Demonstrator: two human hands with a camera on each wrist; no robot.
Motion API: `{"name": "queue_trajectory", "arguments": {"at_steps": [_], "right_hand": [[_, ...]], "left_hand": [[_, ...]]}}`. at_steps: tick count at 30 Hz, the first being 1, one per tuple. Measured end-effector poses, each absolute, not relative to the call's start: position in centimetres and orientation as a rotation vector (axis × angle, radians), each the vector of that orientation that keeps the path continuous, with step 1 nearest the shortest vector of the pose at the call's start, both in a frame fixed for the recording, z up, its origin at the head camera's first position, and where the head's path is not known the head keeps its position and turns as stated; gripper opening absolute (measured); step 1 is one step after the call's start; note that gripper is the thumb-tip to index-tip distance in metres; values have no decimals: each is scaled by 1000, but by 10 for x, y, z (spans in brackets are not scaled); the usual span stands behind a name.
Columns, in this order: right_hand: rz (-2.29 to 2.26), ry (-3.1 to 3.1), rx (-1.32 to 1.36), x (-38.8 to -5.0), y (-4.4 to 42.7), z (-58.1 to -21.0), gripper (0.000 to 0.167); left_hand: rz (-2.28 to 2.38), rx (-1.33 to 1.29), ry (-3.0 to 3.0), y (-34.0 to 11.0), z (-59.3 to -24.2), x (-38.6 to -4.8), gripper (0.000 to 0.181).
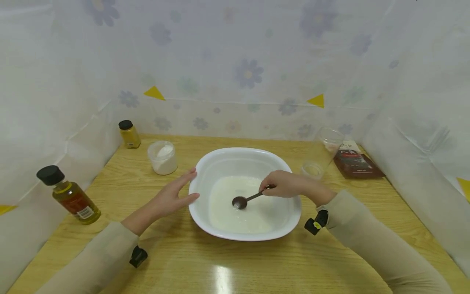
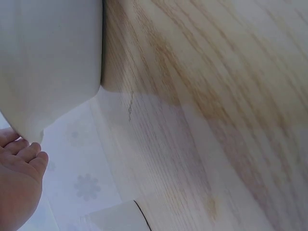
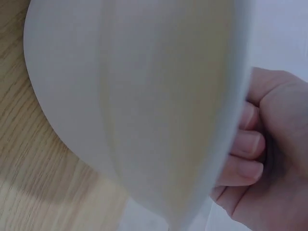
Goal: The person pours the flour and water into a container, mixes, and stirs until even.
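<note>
A white basin [image 1: 245, 235] with milky white liquid [image 1: 224, 216] in it stands on the wooden table. My right hand [image 1: 284, 183] reaches over its right side and grips a dark brown spoon [image 1: 240, 202] by the handle. The spoon's bowl is at the liquid's surface, near the middle. Along the basin's left rim rests my left hand [image 1: 170, 198], with thumb and fingers spread apart. In the left wrist view, the left hand's fingertips [image 2: 30, 151] touch the rim from outside. Curled right fingers [image 3: 248, 143] show behind the rim in the right wrist view; the spoon is hidden there.
Left of the basin are a tub of white powder [image 1: 162, 159], a yellow jar with a black lid [image 1: 130, 135] and an oil bottle [image 1: 75, 200]. To the right stand a clear container [image 1: 320, 157] and a dark brown packet [image 1: 356, 164]. Flowered sheeting [image 1: 235, 81] encloses the table.
</note>
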State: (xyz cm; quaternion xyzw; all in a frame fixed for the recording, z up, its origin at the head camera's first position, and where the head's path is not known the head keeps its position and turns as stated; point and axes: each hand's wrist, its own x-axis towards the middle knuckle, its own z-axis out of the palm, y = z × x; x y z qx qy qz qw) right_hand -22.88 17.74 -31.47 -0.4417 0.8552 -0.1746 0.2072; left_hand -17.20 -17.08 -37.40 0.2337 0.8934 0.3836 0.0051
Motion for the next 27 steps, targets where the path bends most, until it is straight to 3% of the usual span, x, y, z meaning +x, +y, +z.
{"name": "queue_trajectory", "arguments": {"at_steps": [7, 17, 27], "right_hand": [[-435, 2278, -1222, -225, 177, -309, 18], [-330, 2539, -1054, -250, 182, -298, 18], [-114, 2596, -1115, -261, 139, -299, 17]], "left_hand": [[1199, 746, 2794, -170, -374, -172, 71], [1193, 731, 2794, -169, -374, -168, 73], [1182, 725, 2807, -169, -374, -167, 72]]}}
